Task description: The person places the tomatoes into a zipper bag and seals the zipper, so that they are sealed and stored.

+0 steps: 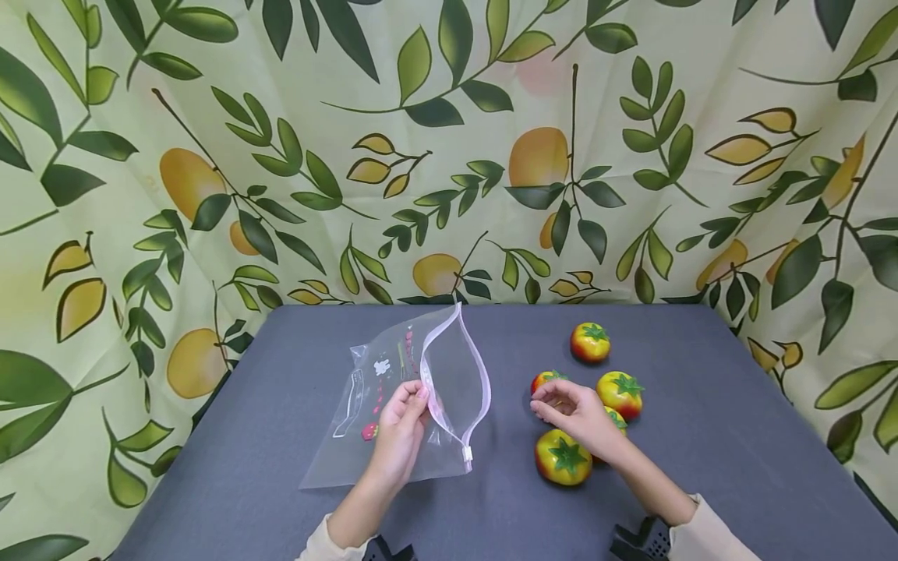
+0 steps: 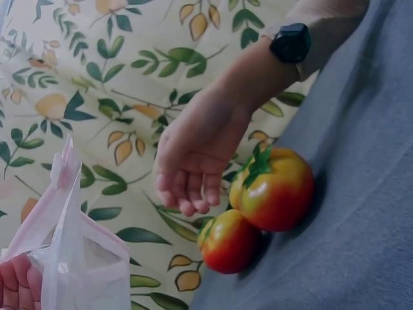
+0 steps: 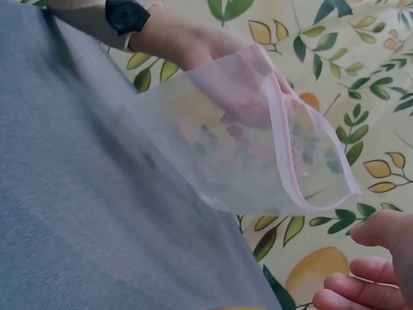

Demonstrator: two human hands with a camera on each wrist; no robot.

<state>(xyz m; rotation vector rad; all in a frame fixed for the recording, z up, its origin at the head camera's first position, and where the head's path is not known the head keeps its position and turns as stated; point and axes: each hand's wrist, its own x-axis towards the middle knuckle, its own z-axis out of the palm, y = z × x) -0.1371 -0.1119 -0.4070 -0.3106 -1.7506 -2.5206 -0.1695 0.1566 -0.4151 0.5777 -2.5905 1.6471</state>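
A clear zip bag (image 1: pixel 365 389) with a pink-white zip edge and small printed pictures stands tilted at centre left, its mouth gaping to the right. My left hand (image 1: pixel 396 436) pinches the near side of that mouth between thumb and fingers. Over a group of shiny yellow-red tomatoes is my right hand (image 1: pixel 588 421), fingers loosely bent and holding nothing. It partly covers a small tomato (image 1: pixel 543 379) and another tomato (image 1: pixel 618 419). A larger tomato (image 1: pixel 563 458) lies just in front of it. In the left wrist view, two tomatoes (image 2: pixel 277 194) show beside the right hand (image 2: pixel 200 155).
One tomato (image 1: pixel 590 343) sits farther back and another tomato (image 1: pixel 620 393) lies to the right of my right hand. Everything rests on a dark grey-blue table (image 1: pixel 231 436). A leaf-and-fruit patterned cloth (image 1: pixel 435 195) hangs behind the table's far edge and both sides.
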